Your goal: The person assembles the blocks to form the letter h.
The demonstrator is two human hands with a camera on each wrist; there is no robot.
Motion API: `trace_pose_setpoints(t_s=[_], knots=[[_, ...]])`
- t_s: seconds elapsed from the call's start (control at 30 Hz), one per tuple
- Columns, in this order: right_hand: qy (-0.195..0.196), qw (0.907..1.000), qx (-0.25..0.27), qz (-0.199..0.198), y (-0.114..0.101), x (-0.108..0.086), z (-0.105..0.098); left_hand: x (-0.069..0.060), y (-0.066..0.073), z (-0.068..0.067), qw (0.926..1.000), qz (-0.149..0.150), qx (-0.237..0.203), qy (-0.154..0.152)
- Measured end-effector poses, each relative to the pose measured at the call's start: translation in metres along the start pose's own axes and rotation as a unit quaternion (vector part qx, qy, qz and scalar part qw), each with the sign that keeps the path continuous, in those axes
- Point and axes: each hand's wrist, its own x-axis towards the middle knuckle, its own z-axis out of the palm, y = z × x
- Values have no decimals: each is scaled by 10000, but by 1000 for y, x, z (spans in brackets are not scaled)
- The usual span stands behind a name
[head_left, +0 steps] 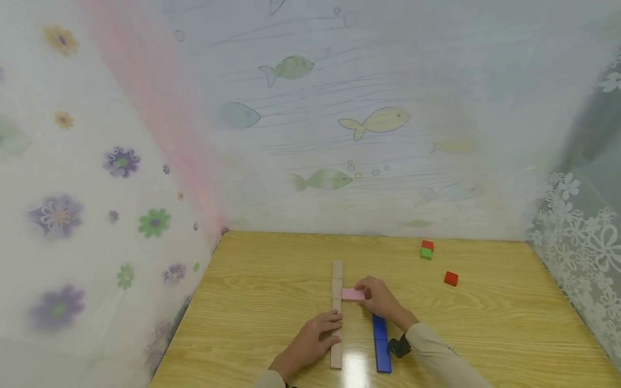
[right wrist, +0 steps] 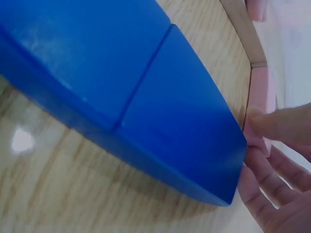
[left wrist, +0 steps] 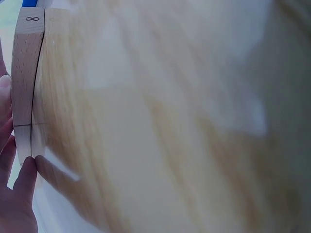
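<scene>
Plain wooden blocks (head_left: 337, 288) lie end to end in a straight row on the table, one marked with an "8" shape in the left wrist view. My left hand (head_left: 317, 334) holds the near part of this row, fingers over it and thumb at its left side. A pink block (head_left: 352, 294) sits against the row's right side, its left end touching it. My right hand (head_left: 380, 299) pinches the pink block's right end between thumb and fingers. Just below that hand, two blue blocks (right wrist: 180, 121) lie end to end, their far end close to the pink block.
At the back right of the wood-grain table (head_left: 262, 269), a red block (head_left: 427, 245) touches a green block (head_left: 426, 254). Another red block (head_left: 451, 278) lies nearer. Patterned fabric walls (head_left: 339, 210) stand behind and beside the table.
</scene>
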Motion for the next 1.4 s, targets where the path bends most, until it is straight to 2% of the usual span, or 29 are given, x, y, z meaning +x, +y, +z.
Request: trace_pose_setpoints(t_s=[0.13, 0.27, 0.37, 0.57, 0.7, 1.0, 1.4], knots=[[-105, 9999, -106, 39, 0, 0, -4, 0, -1, 0, 10000, 42, 24, 28], [-137, 9993, -160, 316, 3, 0, -12, 0, -1, 1, 10000, 57, 42, 50], [-122, 9984, -224, 501, 4, 1, -20, 0, -1, 1, 10000, 39, 39, 48], [-94, 9974, -359, 620, 1, -1, -41, -2, 0, 1, 10000, -91, -29, -7], [22, 9972, -412, 629, 3, -2, -55, -2, -1, 2, 9999, -121, -5, 7], [142, 9940, -903, 606, 24, -8, -76, -1, -2, 2, 10000, -65, 41, 31], [440, 9912, -1089, 609, 38, -24, -98, -1, 0, 1, 9999, -159, -11, 18]])
